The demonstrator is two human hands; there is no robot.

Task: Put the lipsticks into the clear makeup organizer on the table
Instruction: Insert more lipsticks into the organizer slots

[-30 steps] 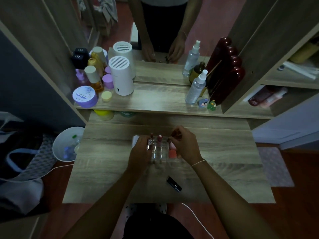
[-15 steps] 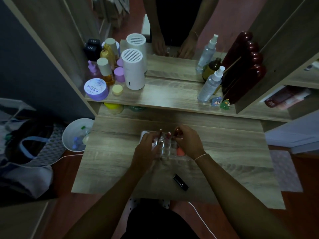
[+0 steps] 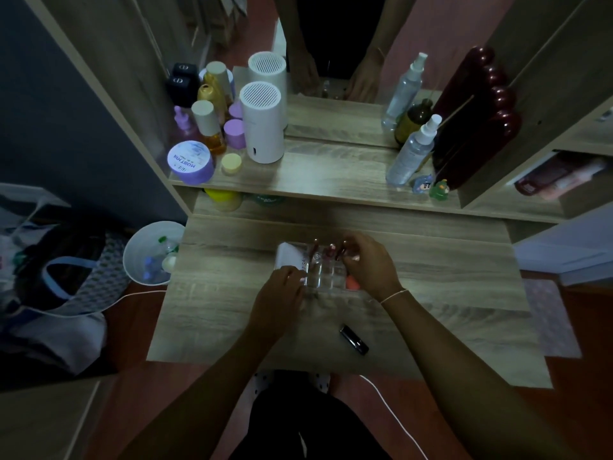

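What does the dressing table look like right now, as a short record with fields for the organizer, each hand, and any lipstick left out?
organizer: clear makeup organizer on the wooden table, a few lipsticks standing in its back slots
left hand: left hand at the organizer's near left corner
right hand: right hand at its right side, fingers at a lipstick top
left out: black lipstick lying on the table, nearer the person

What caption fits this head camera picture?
Both hands, left and right, at the clear organizer; one black lipstick waits on the table.
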